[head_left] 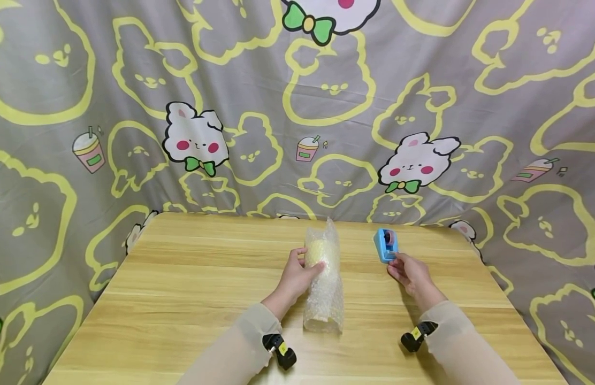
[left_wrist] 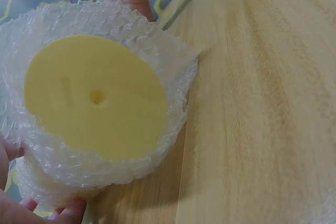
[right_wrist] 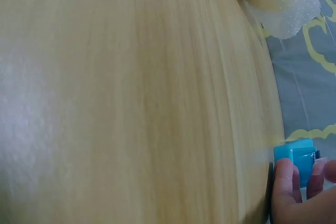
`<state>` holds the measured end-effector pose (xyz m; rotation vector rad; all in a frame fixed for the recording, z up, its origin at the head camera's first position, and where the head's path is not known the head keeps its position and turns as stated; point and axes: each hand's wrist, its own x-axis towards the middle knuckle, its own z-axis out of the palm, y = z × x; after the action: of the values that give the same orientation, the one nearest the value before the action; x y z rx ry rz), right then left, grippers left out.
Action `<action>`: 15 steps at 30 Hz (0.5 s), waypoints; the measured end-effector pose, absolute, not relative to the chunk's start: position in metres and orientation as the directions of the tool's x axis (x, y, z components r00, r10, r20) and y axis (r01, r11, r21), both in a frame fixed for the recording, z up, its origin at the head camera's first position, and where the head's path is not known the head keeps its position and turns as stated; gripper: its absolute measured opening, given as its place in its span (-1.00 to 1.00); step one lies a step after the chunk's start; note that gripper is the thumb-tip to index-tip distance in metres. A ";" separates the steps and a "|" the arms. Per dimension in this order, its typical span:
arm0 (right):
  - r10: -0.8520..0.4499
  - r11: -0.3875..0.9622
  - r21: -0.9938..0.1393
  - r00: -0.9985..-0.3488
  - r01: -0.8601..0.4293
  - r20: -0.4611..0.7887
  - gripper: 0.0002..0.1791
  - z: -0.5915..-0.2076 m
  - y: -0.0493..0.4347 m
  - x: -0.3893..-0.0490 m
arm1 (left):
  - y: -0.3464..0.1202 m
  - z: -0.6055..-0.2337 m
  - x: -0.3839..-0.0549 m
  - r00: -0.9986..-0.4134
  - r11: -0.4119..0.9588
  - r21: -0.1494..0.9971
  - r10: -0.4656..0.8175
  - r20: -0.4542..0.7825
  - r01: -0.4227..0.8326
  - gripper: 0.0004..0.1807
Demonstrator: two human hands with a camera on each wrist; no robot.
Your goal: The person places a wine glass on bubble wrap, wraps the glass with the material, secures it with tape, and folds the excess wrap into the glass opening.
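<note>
A yellow cylinder wrapped in bubble wrap (head_left: 325, 299) lies lengthwise on the table. My left hand (head_left: 294, 277) holds the roll from its left side, thumb on top. The left wrist view shows the round yellow end (left_wrist: 121, 119) of the cylinder, with a small hole in its middle, inside the loose wrap. To the right stands a small blue tape dispenser (head_left: 382, 251) carrying a pinkish tape roll (head_left: 391, 237). My right hand (head_left: 414, 277) grips the dispenser's near end with thumb and fingers. Whether a tape end is between the fingertips is too small to tell.
The wooden table (head_left: 191, 289) reaches back to a grey patterned curtain (head_left: 259, 85), which hangs behind it and along both sides. Each wrist wears a black camera (head_left: 280, 353). Loose wrap sticks out past both ends of the cylinder.
</note>
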<state>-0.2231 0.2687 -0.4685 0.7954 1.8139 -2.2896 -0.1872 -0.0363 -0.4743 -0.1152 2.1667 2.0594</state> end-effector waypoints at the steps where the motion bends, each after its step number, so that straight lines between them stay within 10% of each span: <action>1: 0.229 -0.267 -0.873 -0.853 0.408 -0.469 -0.83 -0.468 0.268 -0.223 | -0.036 -0.474 -0.187 -0.986 0.056 0.986 0.047 -0.161 -0.159 -0.23; 15: 0.244 -0.291 -0.862 -0.840 0.414 -0.485 -0.88 -0.473 0.268 -0.225 | -0.037 -0.473 -0.186 -0.986 0.076 0.985 0.051 -0.156 -0.152 -0.22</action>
<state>-0.2249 0.2676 -0.4728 0.8420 1.7977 -2.2879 -0.1860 -0.0368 -0.4729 -0.1038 2.1897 2.0368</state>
